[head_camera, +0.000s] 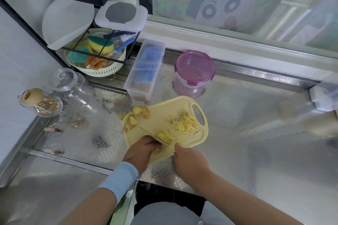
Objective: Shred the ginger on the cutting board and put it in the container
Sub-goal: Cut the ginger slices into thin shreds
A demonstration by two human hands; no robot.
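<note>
Your left hand (141,150) curls over the ginger (163,138) on the cutting board (164,113). Your right hand (190,159) grips the knife (148,130). The shreds (184,124) are piled just beside the blade.

Matt yellow plastic cutting board (164,113); glossy, embossed sheet-metal counter (256,142); translucent pink plastic container (194,65), far; clear glossy glass jar (76,87), left; smooth light-blue cloth sleeve (118,179), near; perforated cream plastic basket (102,73), far left.

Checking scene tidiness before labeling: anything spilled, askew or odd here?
Yes. A ginger chunk lies off the cutting board, on the steel counter by its far-left corner. The purple-lidded container behind the board has its lid on.
</note>
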